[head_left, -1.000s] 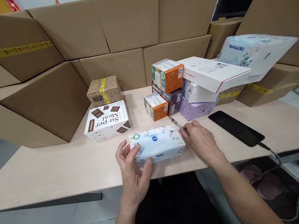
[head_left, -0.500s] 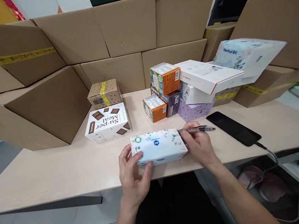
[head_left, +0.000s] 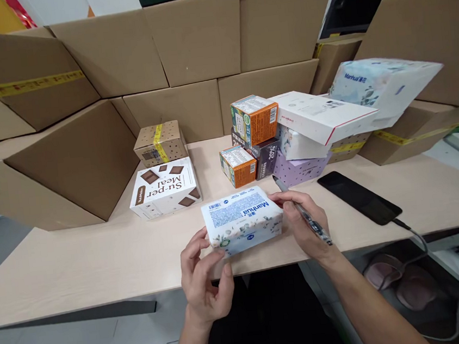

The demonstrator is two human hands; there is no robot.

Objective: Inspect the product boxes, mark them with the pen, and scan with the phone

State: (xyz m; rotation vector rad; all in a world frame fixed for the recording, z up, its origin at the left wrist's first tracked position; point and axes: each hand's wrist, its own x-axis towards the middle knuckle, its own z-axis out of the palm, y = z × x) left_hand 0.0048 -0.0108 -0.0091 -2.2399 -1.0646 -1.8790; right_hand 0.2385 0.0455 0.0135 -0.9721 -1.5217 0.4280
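Observation:
A floral tissue pack (head_left: 243,220) is at the front edge of the table, with a printed blue text face turned up. My left hand (head_left: 205,278) has its curled fingers against the pack's left end, the thumb standing off the front side. Between the fingers and thumb of my right hand (head_left: 306,224) is a pen (head_left: 310,219), its dark end pointing away from me. Fingertips of that same hand touch the pack's right end. Just to the right lies a black phone (head_left: 359,196) with a cable plugged in.
A white Su-per Meal box (head_left: 166,192) and a small taped carton (head_left: 159,144) sit at left. Behind the pack are orange boxes (head_left: 239,165), a purple box (head_left: 300,167), a flat white box (head_left: 325,112) and a larger tissue pack (head_left: 380,87). Cardboard cartons (head_left: 195,39) wall the back.
The tissue pack has rolled toward me, bringing its text face up. The pen has swung from pointing sideways to pointing away. My left thumb has come off the pack.

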